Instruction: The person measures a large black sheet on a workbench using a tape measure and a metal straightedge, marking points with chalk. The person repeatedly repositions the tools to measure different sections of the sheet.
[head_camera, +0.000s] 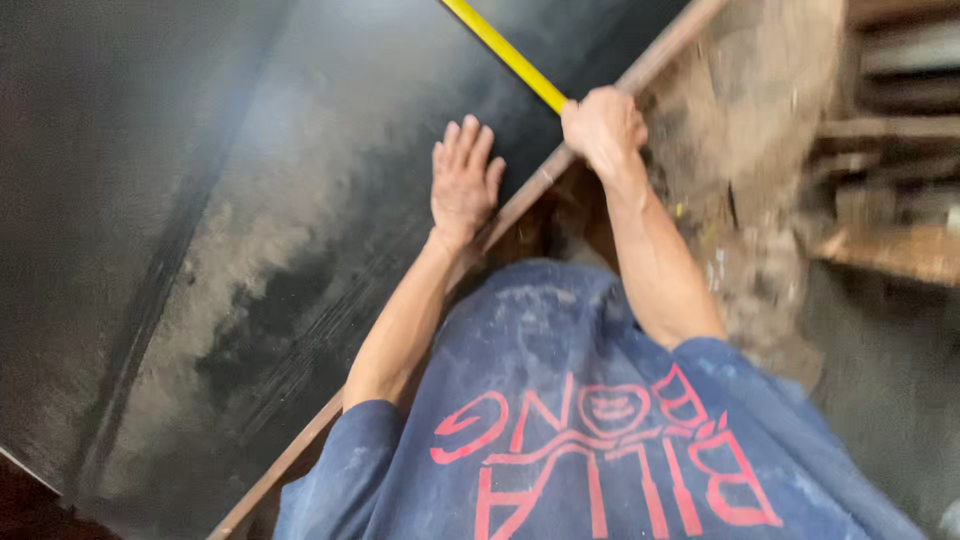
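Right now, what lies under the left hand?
The left hand rests flat on a dark board near its edge. The surface beneath the palm is covered.

Lower centre of the frame: a person wearing a dusty blue short-sleeved T-shirt (590, 400) with red printed lettering and a red outline drawing (pale dust smears near the collar). Both forearms bare.

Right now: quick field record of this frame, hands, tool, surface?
left hand: flat, palm down on the black panel, fingers spread
right hand: closed at the panel edge, on the yellow tape measure
tape: stretched across the panel, running out of the top of the view
surface: dark, dusty, scuffed
right of panel: blurred wooden pieces
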